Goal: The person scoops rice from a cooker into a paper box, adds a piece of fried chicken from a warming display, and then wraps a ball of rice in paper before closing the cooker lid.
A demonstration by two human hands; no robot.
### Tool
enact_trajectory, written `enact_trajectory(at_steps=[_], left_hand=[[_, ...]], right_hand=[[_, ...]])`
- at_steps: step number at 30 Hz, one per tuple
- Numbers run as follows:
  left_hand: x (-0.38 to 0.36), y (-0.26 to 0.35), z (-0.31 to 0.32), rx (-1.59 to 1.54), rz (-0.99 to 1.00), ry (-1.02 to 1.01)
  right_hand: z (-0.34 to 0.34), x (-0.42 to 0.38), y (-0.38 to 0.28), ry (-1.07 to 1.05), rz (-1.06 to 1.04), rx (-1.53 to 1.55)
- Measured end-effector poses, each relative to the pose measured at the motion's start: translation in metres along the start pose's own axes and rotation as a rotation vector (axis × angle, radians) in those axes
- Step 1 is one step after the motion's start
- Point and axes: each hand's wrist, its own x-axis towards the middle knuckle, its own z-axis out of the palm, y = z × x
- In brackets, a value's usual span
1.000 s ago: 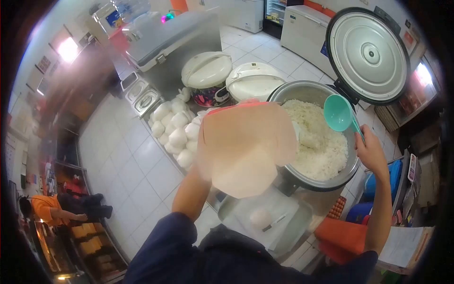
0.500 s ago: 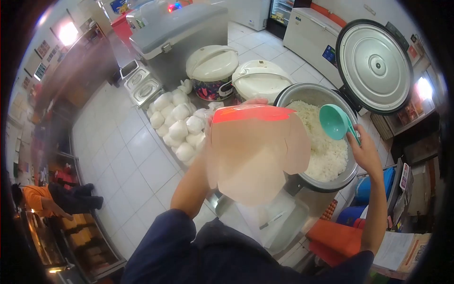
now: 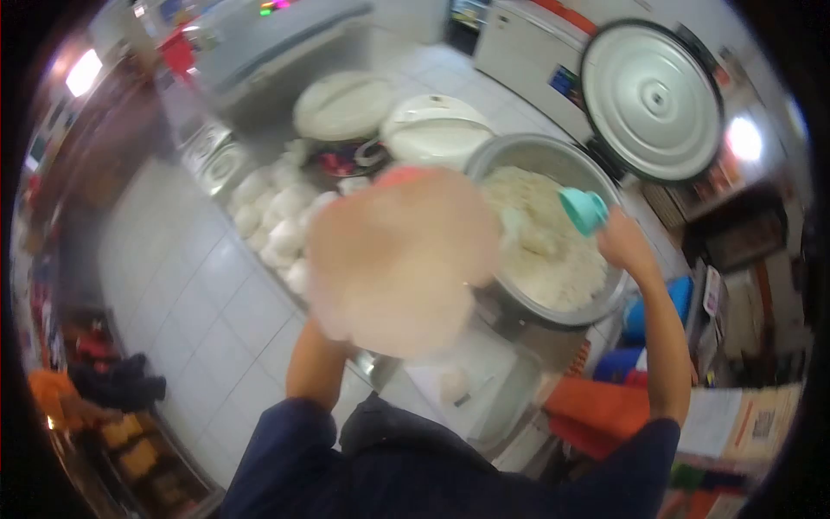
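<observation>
A large pale sheet with a red patch [image 3: 402, 259], blurred by motion, covers most of my left hand, whose fingers do not show. My right hand [image 3: 621, 240] is closed round the handle of a teal scoop [image 3: 584, 210], held over the right part of the rice. White rice [image 3: 553, 272] lies in a big round metal cooker [image 3: 510, 156], its lid [image 3: 653, 99] standing open behind it. White wrapped bundles [image 3: 281, 225] are heaped left of the sheet.
Two lidded pots [image 3: 437, 130] stand beyond the sheet, near a large grey cooler [image 3: 259, 52]. Metal containers [image 3: 216, 160] sit at the left. A plastic tray [image 3: 510, 398] lies close to my body. A person in orange [image 3: 56, 398] is at the far left.
The whole view has shifted, with surroundings now farther left and up. The teal scoop has tilted, its bowl now turned sideways. The pale sheet has turned and shows less red.
</observation>
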Motion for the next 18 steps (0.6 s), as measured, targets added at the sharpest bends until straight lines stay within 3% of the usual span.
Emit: enact_trajectory(at_steps=[4, 7, 9, 12, 16, 18], left_hand=[[-0.019, -0.003, -0.020, 0.009, 0.112, 0.126], [-0.042, -0.010, -0.039, 0.008, 0.166, 0.231], [-0.057, -0.013, -0.051, 0.019, 0.167, 0.294], [-0.080, -0.018, -0.065, 0.033, 0.145, 0.369], [-0.104, -0.028, -0.074, 0.051, 0.064, 0.433], [-0.112, -0.032, -0.078, 0.054, 0.035, 0.452]], right_hand=[[0.003, 0.025, -0.017, 0.033, 0.118, -0.091], [0.029, 0.046, -0.014, 0.098, 0.071, -0.173], [0.049, 0.054, -0.010, -0.174, -0.114, -0.188], [0.031, 0.055, -0.018, -0.350, -0.241, -0.244], [0.018, 0.055, -0.020, -0.524, -0.257, -0.230], [0.019, 0.043, -0.019, -0.629, -0.396, -0.158]])
